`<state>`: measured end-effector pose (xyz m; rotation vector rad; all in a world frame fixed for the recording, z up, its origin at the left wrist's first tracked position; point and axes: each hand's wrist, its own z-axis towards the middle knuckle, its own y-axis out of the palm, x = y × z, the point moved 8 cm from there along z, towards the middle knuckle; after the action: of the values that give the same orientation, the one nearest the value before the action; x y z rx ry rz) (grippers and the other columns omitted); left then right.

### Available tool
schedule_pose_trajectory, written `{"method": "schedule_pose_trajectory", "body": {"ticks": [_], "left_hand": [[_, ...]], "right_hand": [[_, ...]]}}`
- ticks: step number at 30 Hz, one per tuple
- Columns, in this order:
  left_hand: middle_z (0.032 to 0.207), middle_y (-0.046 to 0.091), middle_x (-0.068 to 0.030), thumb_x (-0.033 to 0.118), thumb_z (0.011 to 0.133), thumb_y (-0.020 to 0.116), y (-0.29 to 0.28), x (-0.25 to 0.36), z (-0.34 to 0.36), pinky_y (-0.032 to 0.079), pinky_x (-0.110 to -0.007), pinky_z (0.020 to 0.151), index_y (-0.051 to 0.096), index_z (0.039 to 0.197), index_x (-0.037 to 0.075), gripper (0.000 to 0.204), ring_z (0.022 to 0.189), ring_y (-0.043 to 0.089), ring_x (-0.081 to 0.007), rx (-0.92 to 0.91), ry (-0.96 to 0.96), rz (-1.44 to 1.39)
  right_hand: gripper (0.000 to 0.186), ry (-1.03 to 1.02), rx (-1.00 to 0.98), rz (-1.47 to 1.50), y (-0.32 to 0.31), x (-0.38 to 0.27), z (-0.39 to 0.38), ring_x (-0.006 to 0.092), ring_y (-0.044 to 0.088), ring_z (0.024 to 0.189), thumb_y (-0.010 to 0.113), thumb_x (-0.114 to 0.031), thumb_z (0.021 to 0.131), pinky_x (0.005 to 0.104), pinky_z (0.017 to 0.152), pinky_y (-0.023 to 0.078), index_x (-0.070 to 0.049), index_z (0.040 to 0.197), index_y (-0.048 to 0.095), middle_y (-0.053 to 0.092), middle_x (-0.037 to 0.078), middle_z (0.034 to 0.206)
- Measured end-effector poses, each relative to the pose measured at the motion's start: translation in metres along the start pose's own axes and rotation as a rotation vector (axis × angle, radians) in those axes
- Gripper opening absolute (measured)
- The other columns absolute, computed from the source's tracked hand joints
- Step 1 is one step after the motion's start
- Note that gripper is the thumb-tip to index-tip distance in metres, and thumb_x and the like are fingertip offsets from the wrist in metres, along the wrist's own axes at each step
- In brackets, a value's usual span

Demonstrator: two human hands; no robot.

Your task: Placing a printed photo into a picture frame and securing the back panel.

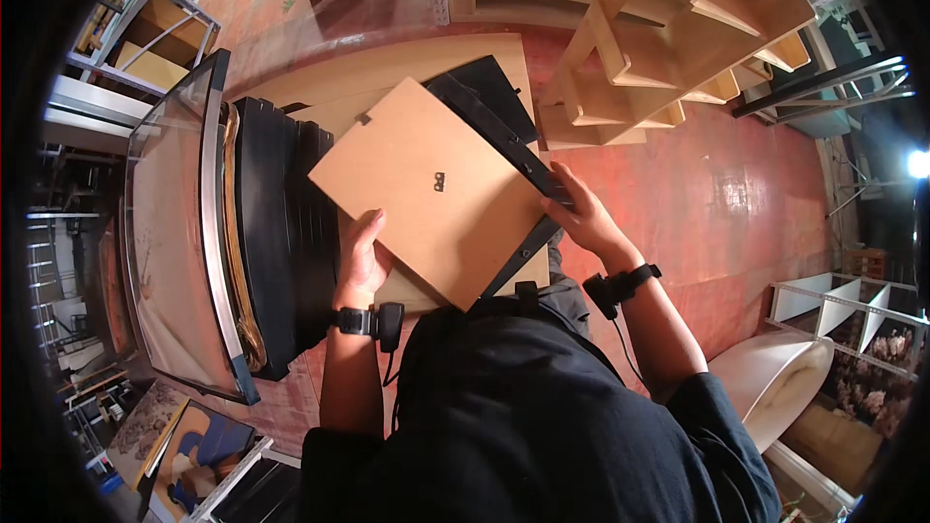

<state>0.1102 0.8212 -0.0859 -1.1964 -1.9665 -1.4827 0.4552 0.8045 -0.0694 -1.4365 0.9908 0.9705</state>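
Brown fibreboard fills the middle of the view: it is the backing board (426,189) of a black picture frame (513,150), and both hands hold it. The left hand (360,257) grasps the lower left edge of the board, its fingers (368,225) curled over the edge onto the brown surface. The right hand (581,213) is closed on the black frame rail at the right side, with its fingers (560,184) lying along the rail. Each wrist wears a black band with a small device. The frame is held tilted, in front of the person's chest and above a pale wooden panel (387,73) that lies on the red floor (736,194).

Just left of the left hand, a row of black frames (276,223) stands on edge, and beside them is a large glass pane with a metal rim (208,232). Farther away, behind the frame, light wooden shelf units (678,29) stand on the floor.
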Motion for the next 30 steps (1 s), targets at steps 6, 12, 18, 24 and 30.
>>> {"method": "schedule_pose_trajectory", "body": {"ticks": [6, 12, 18, 24, 30], "left_hand": [[0.113, 0.069, -0.0086, 0.020, 0.094, 0.068, -0.011, -0.045, 0.026, 0.051, -0.040, 0.094, 0.067, 0.112, 0.002, 0.026, 0.106, 0.066, -0.0228, -0.004, -0.150, 0.018], [0.123, 0.066, -0.0120, 0.016, 0.098, 0.064, -0.016, -0.077, 0.020, 0.051, -0.042, 0.098, 0.058, 0.126, 0.000, 0.032, 0.114, 0.064, -0.0252, 0.071, -0.206, 0.021], [0.131, 0.061, -0.0116, 0.013, 0.101, 0.060, -0.020, -0.082, 0.018, 0.050, -0.040, 0.101, 0.052, 0.134, 0.002, 0.036, 0.120, 0.061, -0.0249, 0.168, -0.155, -0.027], [0.133, 0.061, -0.0119, 0.014, 0.103, 0.056, -0.017, -0.080, 0.019, 0.053, -0.038, 0.098, 0.048, 0.138, 0.002, 0.038, 0.120, 0.061, -0.0235, 0.130, -0.076, -0.026], [0.134, 0.060, -0.0120, 0.014, 0.102, 0.058, -0.017, -0.078, 0.029, 0.048, -0.041, 0.105, 0.048, 0.138, 0.001, 0.040, 0.125, 0.058, -0.0255, 0.123, -0.059, 0.014]], "right_hand": [[0.045, 0.183, -0.175, 0.094, 0.019, 0.037, 0.014, 0.0178, 0.063, 0.102, 0.066, -0.009, 0.092, 0.0317, 0.092, 0.051, 0.001, 0.135, 0.056, 0.066, 0.010, 0.112], [0.043, 0.235, -0.202, 0.116, 0.023, 0.063, 0.006, 0.0158, 0.062, 0.096, 0.065, -0.004, 0.091, 0.0310, 0.089, 0.051, 0.002, 0.133, 0.058, 0.066, 0.009, 0.107], [0.042, 0.161, -0.170, 0.065, 0.018, 0.038, 0.010, 0.0194, 0.064, 0.105, 0.060, 0.001, 0.091, 0.0333, 0.095, 0.050, 0.003, 0.133, 0.057, 0.067, 0.013, 0.114], [0.043, 0.155, -0.187, 0.064, 0.022, 0.035, 0.017, 0.0201, 0.064, 0.110, 0.057, 0.005, 0.089, 0.0335, 0.098, 0.049, 0.004, 0.132, 0.056, 0.068, 0.015, 0.115], [0.040, 0.128, -0.137, 0.053, 0.022, 0.054, 0.028, 0.0202, 0.067, 0.106, 0.056, 0.002, 0.091, 0.0322, 0.094, 0.051, 0.002, 0.131, 0.057, 0.069, 0.013, 0.113]]}}
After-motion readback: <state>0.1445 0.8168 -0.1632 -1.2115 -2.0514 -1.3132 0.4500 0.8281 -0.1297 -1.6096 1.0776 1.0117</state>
